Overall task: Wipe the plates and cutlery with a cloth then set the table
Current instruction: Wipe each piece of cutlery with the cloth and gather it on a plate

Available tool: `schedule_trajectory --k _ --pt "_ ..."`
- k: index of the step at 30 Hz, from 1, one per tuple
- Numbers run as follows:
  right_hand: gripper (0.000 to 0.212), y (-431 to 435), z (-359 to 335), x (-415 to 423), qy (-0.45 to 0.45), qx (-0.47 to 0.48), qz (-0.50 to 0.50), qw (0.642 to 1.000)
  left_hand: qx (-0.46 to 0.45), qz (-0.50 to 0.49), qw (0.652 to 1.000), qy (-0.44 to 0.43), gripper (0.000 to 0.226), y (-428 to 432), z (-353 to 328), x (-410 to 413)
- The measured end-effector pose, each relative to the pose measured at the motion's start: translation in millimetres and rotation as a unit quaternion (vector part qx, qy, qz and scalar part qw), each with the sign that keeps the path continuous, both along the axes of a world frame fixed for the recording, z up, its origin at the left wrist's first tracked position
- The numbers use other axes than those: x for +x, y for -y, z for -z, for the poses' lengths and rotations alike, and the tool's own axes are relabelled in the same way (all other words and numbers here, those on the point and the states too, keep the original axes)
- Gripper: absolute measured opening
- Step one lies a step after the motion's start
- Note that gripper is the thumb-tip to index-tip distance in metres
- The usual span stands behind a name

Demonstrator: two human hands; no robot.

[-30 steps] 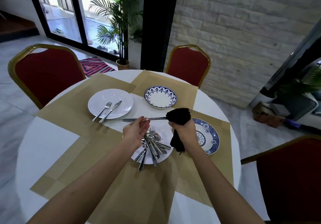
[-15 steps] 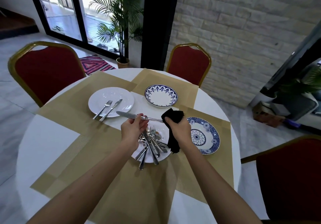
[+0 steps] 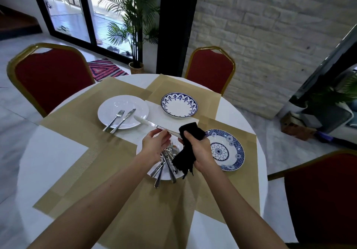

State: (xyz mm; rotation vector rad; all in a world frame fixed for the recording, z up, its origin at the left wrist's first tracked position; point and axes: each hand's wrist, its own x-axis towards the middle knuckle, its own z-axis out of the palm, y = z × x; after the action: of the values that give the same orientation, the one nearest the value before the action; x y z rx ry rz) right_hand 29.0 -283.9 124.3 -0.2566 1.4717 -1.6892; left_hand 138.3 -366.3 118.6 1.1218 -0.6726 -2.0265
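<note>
Two hands share one knife [image 3: 146, 123] above the cutlery plate [image 3: 166, 177]: the left hand [image 3: 154, 148] pinches its middle, the right hand [image 3: 199, 152] grips the black cloth [image 3: 191, 130] round the handle. Slide the cloth firmly, keeping the blade toward ten o'clock. Bare desk [image 3: 52, 161] lies at nine o'clock; a blue plate [image 3: 237, 152] crowds three.

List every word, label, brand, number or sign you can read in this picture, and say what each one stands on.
No text can be read anywhere.
The knife held against the black cloth: no stamp legible.
The blue-rimmed plate and the flower-patterned plate: patterns only, no lettering.
The brown box on the floor at the right: too blurred to tell.
</note>
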Motion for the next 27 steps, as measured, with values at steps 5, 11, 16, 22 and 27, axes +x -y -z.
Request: schedule_trajectory --k 5,11,16,22,27 --pt "0.036 1 12 5 -0.133 0.062 -0.057 0.988 -0.009 -0.022 1.0 0.011 0.015 22 2 -1" --pt "0.028 9 19 1 -0.257 0.175 -0.148 0.939 -0.085 0.031 0.97 0.226 0.029 78 20 24" --pt "0.027 22 24 -13 -0.359 0.25 -0.192 0.879 -0.257 0.083 0.838 0.474 0.026 121 43 56" --pt "0.028 38 39 -23 -0.425 0.246 -0.193 0.85 -0.369 0.142 0.665 0.633 0.022 164 60 64" --pt "0.038 40 52 -31 -0.417 0.242 -0.17 0.859 -0.4 0.148 0.616 0.662 0.022 181 77 51"
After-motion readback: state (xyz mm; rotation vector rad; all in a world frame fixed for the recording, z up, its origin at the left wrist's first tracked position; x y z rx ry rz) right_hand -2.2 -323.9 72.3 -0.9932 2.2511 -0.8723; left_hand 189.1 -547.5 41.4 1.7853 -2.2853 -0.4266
